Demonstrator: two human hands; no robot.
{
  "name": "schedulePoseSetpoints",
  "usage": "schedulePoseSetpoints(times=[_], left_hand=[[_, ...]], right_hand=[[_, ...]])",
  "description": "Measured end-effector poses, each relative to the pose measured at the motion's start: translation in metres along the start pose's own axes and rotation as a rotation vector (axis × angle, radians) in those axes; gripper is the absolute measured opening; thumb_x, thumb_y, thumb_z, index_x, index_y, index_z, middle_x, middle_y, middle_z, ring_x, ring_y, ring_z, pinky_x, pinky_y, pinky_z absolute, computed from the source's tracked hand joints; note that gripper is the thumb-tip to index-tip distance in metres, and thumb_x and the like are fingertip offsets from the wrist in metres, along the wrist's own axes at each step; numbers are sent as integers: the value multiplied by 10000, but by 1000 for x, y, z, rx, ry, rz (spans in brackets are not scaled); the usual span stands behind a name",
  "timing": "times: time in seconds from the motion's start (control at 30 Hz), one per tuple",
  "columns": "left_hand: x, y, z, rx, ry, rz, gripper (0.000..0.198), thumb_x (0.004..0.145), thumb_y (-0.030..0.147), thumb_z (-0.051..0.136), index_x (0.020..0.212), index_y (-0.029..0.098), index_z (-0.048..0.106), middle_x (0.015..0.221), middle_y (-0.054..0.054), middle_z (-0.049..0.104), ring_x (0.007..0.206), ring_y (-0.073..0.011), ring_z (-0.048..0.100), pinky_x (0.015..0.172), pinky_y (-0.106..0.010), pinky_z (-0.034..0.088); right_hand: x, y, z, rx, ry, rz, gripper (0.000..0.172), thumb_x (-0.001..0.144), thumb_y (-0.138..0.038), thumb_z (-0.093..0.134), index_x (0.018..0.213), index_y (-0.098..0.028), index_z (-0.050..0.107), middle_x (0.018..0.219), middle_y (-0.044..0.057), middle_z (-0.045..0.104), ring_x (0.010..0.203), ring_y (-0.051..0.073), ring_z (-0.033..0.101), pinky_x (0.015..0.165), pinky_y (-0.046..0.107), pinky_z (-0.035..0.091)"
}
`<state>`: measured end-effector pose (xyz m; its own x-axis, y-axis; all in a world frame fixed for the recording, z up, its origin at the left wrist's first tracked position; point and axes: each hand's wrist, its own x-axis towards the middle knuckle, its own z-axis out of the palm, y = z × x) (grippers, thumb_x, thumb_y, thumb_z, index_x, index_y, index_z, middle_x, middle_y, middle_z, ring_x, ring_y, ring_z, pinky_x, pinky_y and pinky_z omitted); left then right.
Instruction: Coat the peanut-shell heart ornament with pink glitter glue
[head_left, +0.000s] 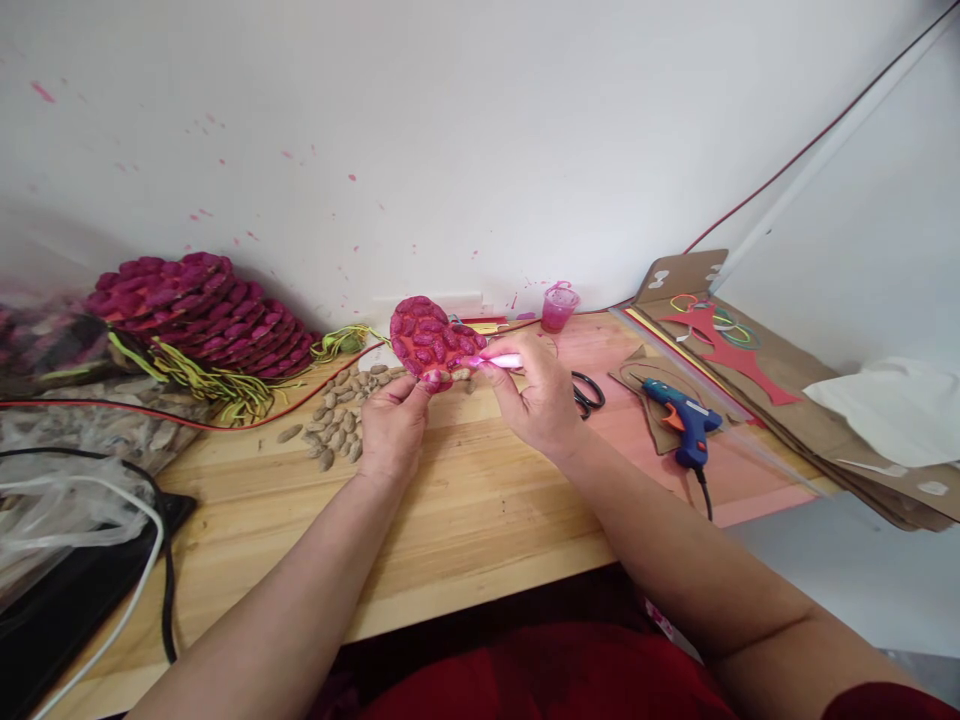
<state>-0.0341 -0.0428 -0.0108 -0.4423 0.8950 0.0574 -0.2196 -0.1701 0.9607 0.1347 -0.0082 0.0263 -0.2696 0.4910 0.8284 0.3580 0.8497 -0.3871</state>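
My left hand [395, 425] pinches the lower edge of a heart-shaped piece [425, 335] covered in magenta-painted peanuts, holding it up above the table. Between the fingers of my right hand [536, 392] is a paintbrush with a white handle [504, 361]; its pink-stained tip meets the right side of the heart-shaped piece. Loose unpainted peanuts [335, 420] lie on the wood behind and left of my left hand. Against the wall stands a clear plastic cup [559, 308] with magenta paint in it.
Stacked magenta peanut pieces [202, 310] with yellow-green cords [217, 380] are at left, near plastic bags [75, 510]. Black-handled scissors [589, 393] and a blue glue gun [686, 418] lie at right, beside cardboard [832, 430] and a red cutout [724, 350]. Cables cross the left side.
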Motion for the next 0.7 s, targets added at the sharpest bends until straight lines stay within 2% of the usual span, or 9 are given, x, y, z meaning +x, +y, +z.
schedulePoseSetpoints(times=[0.17, 0.37, 0.57, 0.7], left_hand=[[0, 0, 0, -8, 2, 22, 339, 646, 454, 896, 767, 148, 814, 658, -21, 689, 475, -56, 336, 449, -226, 227], [0, -1, -1, 40, -17, 64, 283, 688, 428, 865, 816, 177, 834, 750, -56, 748, 668, -153, 594, 552, -242, 393], [0, -3, -1, 62, -4, 75, 271, 696, 414, 858, 851, 192, 840, 704, -49, 721, 715, -186, 621, 589, -265, 432], [0, -3, -1, 60, -7, 66, 268, 690, 423, 859, 832, 196, 837, 681, -43, 703, 671, -174, 591, 564, -261, 399]], right_hand=[[0, -1, 0, 23, -10, -31, 44, 995, -267, 599, 987, -239, 632, 940, 42, 747, 913, 203, 683, 840, 362, 531], [-1, 0, -1, 30, 19, 33, 60, 996, -289, 595, 984, -243, 631, 953, 47, 741, 922, 196, 683, 828, 347, 549], [1, 3, -2, 45, 39, 87, 71, 988, -297, 609, 965, -234, 628, 927, 41, 741, 856, 176, 688, 775, 319, 555], [1, 5, -1, 112, 58, 167, 94, 986, -322, 613, 966, -231, 626, 932, 32, 743, 805, 152, 687, 730, 289, 555]])
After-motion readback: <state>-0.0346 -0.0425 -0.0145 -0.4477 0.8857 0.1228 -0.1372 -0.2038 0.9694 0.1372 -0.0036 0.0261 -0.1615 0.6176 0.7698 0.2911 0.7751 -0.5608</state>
